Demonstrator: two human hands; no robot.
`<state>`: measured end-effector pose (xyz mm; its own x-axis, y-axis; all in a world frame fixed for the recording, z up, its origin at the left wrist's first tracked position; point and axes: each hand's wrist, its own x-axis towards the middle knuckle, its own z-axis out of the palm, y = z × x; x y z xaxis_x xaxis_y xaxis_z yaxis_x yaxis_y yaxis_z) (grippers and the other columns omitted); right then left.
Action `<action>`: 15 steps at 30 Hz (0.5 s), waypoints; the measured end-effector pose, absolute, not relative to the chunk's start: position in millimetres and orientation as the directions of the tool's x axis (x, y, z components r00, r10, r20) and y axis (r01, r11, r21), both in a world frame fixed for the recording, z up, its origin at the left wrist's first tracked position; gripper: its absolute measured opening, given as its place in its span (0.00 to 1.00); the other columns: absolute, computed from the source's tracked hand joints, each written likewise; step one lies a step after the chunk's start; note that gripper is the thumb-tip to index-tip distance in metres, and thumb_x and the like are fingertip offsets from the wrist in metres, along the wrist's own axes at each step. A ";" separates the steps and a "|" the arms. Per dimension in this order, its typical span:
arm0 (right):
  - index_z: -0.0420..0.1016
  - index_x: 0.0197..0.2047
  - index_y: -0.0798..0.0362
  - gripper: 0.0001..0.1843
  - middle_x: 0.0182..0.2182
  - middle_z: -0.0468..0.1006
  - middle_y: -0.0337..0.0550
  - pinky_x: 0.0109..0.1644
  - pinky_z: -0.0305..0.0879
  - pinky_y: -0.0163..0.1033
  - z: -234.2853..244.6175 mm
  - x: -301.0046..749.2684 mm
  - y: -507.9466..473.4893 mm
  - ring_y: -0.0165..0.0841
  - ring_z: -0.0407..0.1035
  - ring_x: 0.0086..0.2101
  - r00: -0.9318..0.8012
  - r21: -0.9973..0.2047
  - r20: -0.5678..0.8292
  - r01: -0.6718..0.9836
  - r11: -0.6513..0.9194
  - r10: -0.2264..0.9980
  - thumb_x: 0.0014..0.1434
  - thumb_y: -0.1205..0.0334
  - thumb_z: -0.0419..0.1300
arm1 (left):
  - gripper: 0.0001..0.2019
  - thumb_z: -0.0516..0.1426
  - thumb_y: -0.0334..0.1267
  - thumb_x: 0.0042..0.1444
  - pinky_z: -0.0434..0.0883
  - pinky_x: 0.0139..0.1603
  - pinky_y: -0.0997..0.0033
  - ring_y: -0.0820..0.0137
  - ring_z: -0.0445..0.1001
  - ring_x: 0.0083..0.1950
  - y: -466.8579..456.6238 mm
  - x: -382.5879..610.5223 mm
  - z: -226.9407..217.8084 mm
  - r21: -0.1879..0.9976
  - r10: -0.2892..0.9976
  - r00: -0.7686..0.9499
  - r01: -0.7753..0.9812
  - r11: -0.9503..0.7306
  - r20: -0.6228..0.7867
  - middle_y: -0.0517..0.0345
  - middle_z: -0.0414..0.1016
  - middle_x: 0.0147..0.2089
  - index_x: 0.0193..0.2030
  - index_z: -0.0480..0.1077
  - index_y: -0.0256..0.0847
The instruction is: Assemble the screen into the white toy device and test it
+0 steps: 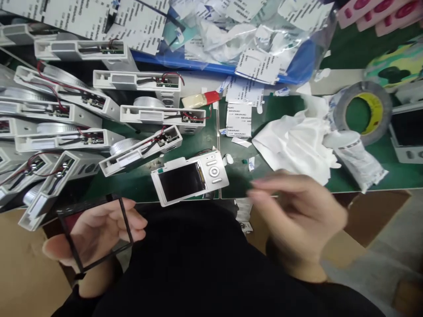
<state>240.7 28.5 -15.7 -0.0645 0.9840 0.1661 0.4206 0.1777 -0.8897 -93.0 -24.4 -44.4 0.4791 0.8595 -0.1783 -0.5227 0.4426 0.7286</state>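
In my left hand (132,220) is a clear rectangular screen cover (102,244) with a black border, gripped by its edges and tilted. My fingers show through the pane. My right hand (297,215) hovers at the front edge of the bench, thumb and forefinger pinched together; motion blurs it, and whatever may be between the tips is too small to make out. Between the hands a white digital camera (216,174) lies with its back up, showing a dark screen (181,181) and round buttons. Part of its casing stands open along the top.
Several opened white camera bodies (161,115) with red wires crowd the left. A red-capped small bottle (196,100), a white cloth (294,138), a tape roll (342,105) and a white packet (357,158) lie further right. A blue tray (205,66) of backing scraps stands behind.
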 end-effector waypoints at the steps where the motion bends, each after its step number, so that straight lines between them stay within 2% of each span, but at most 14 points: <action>1: 0.79 0.45 0.45 0.12 0.32 0.81 0.39 0.33 0.63 0.43 -12.3 226.2 36.5 0.33 0.72 0.29 -0.228 -0.794 0.267 0.499 0.347 0.937 0.60 0.69 0.68 | 0.34 0.57 0.64 0.61 0.81 0.49 0.70 0.58 0.84 0.53 -25.4 -90.7 -44.3 0.713 0.861 0.472 -0.537 0.451 -0.190 0.51 0.82 0.57 0.67 0.70 0.46; 3: 0.80 0.45 0.51 0.06 0.32 0.79 0.42 0.36 0.64 0.42 -6.7 202.1 53.9 0.33 0.72 0.32 -0.408 -0.647 0.309 0.572 0.505 0.859 0.64 0.67 0.66 | 0.32 0.56 0.62 0.64 0.79 0.54 0.69 0.58 0.81 0.57 -25.6 -82.0 -41.7 0.675 0.866 0.458 -0.574 0.462 -0.203 0.49 0.80 0.60 0.67 0.70 0.44; 5: 0.81 0.45 0.52 0.06 0.32 0.77 0.43 0.37 0.64 0.42 -4.3 183.6 68.3 0.33 0.70 0.33 -0.497 -0.583 0.262 0.601 0.546 0.827 0.67 0.64 0.63 | 0.33 0.54 0.63 0.65 0.77 0.58 0.68 0.58 0.79 0.60 -25.0 -71.4 -38.3 0.651 0.876 0.431 -0.606 0.458 -0.215 0.47 0.78 0.62 0.66 0.71 0.41; 11: 0.83 0.44 0.51 0.10 0.30 0.73 0.42 0.35 0.57 0.42 -7.9 155.6 80.7 0.34 0.64 0.31 -0.559 -0.509 0.169 0.656 0.557 0.812 0.69 0.60 0.59 | 0.32 0.54 0.65 0.63 0.73 0.65 0.57 0.53 0.73 0.67 -28.4 -59.3 -41.9 0.614 0.886 0.338 -0.639 0.464 -0.318 0.47 0.76 0.65 0.63 0.74 0.45; 15: 0.82 0.40 0.51 0.10 0.30 0.73 0.41 0.36 0.57 0.41 -7.1 149.5 81.1 0.32 0.64 0.30 -0.582 -0.555 0.115 0.634 0.538 0.805 0.69 0.62 0.59 | 0.31 0.53 0.63 0.66 0.68 0.70 0.58 0.55 0.70 0.70 -27.4 -60.5 -46.9 0.589 0.882 0.346 -0.656 0.472 -0.321 0.48 0.74 0.67 0.64 0.73 0.43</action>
<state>149.5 81.1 -7.1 -0.5823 0.8047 0.1155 0.6340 0.5384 -0.5551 -60.5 -27.4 -46.9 0.3457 0.8817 -0.3212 -0.6557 0.4718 0.5894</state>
